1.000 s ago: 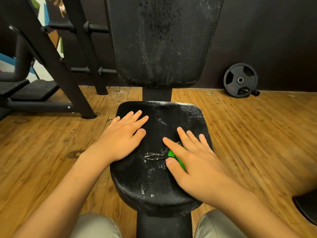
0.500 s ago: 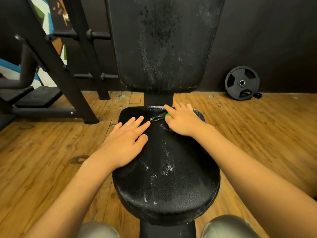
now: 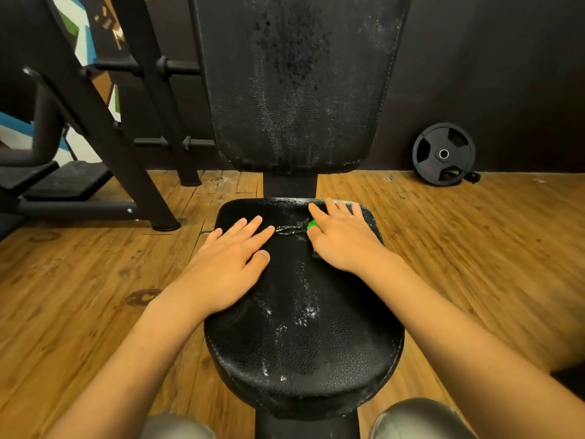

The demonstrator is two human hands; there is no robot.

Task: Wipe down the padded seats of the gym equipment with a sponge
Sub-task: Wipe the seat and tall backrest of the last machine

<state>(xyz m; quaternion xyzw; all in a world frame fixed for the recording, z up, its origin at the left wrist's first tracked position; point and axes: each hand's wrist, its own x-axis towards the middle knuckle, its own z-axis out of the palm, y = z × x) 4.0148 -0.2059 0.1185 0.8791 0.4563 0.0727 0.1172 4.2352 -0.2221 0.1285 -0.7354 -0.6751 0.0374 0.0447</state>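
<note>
Wood plank floor (image 3: 79, 296), dark wall (image 3: 490, 74), weight plate (image 3: 443, 154) leaning there.

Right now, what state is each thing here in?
seat pad: white flecks, cracked patch near the back.
backrest pad: upright, worn, white-streaked.
left hand: flat on seat pad, fingers straight.
right hand: fingers straight, pressing down.
green sponge: mostly hidden under right hand.
weight plate: leaning against the wall.

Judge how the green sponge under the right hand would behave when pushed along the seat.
Probably soft and thin: the sponge is almost hidden beneath the flat right hand. It likely slides easily, since the seat shows wet-looking streaks.
</note>
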